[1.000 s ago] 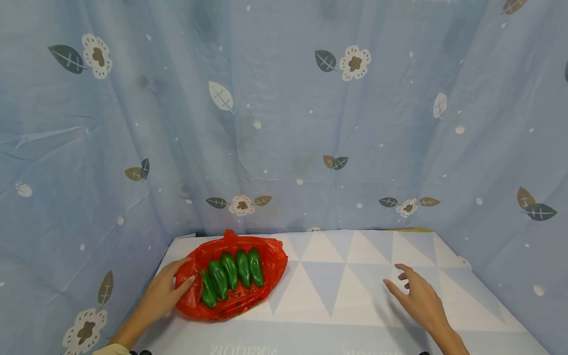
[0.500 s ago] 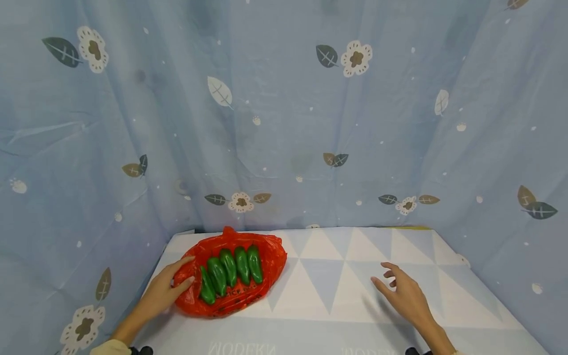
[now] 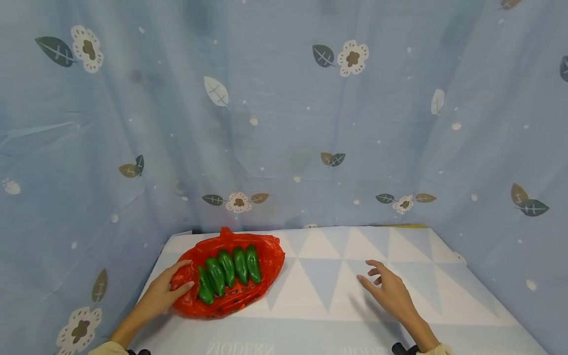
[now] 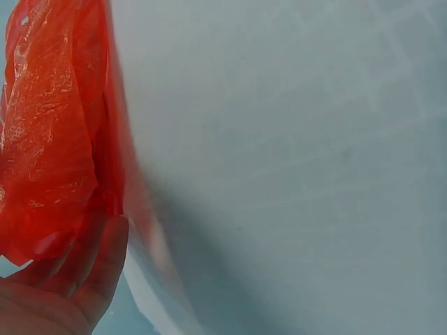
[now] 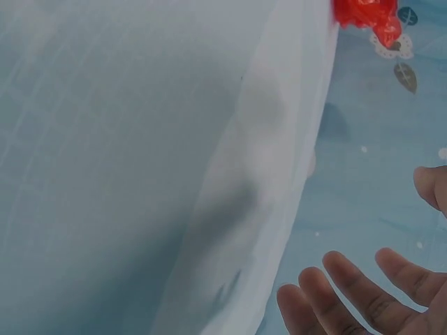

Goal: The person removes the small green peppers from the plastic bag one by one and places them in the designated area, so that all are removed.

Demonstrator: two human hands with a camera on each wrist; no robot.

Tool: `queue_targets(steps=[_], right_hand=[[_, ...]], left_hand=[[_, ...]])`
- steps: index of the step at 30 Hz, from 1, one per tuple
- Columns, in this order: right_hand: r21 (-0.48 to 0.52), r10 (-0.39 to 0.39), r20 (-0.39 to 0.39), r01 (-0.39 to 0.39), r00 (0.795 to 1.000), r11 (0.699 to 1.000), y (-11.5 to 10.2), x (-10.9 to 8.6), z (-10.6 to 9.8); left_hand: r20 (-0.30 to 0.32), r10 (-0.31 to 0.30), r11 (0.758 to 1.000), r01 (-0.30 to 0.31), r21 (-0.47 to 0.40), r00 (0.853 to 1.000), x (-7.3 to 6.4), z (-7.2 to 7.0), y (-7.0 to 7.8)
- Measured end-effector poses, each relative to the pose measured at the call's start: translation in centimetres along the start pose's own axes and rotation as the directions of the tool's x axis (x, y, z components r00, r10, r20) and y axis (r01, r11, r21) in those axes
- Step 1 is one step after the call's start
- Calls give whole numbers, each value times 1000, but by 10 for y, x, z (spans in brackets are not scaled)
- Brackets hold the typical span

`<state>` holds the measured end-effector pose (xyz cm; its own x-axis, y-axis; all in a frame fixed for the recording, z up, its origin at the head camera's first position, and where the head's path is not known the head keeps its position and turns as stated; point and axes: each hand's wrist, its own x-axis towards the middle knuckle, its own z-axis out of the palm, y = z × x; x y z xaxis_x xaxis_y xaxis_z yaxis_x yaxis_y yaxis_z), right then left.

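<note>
A red plastic bag (image 3: pixel 266 276), with dark printed lettering, lies spread on the left of the table. Several glossy green peppers (image 3: pixel 226 268) lie on it in a slanting row. My left hand (image 3: pixel 160 291) rests at the bag's left edge, its thumb and index finger apart over the red plastic. In the left wrist view, the fingers (image 4: pixel 105 262) of that hand stretch alongside the crinkled bag (image 4: pixel 49 139). My right hand (image 3: pixel 390 291) hovers above the table's right half, fingers loosely bent and nothing held. The right wrist view shows its fingers (image 5: pixel 363 293) spread apart.
A white and pale blue cloth with triangles covers the table (image 3: pixel 321 281). Behind and along both sides hangs a blue curtain (image 3: pixel 284 123) with flowers and leaves. A yellow strip (image 3: pixel 404 226) shows at the back right edge.
My right hand has moved left across the table, toward the bag. The left hand stays at the bag's edge, and the peppers keep their places on it.
</note>
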<state>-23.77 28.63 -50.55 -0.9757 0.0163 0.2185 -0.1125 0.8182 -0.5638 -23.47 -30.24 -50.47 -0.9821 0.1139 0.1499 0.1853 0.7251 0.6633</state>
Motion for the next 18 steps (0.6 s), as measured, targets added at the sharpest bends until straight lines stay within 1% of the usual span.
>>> queue_targets(steps=[6,14,18], right_hand=[[12,10,16,-11,1000,1000,-6,5,6],[41,-34,4,33,999,999,-20,16,16],[63,-43,20,42,999,997,-28,17,22]], left_hand=[[29,-21,1000,21,-5,999,5,-1,-2],[65,-53,998,54,-14,996,6,-2,0],[79,-75,997,77,-22,994,7,-2,-2]])
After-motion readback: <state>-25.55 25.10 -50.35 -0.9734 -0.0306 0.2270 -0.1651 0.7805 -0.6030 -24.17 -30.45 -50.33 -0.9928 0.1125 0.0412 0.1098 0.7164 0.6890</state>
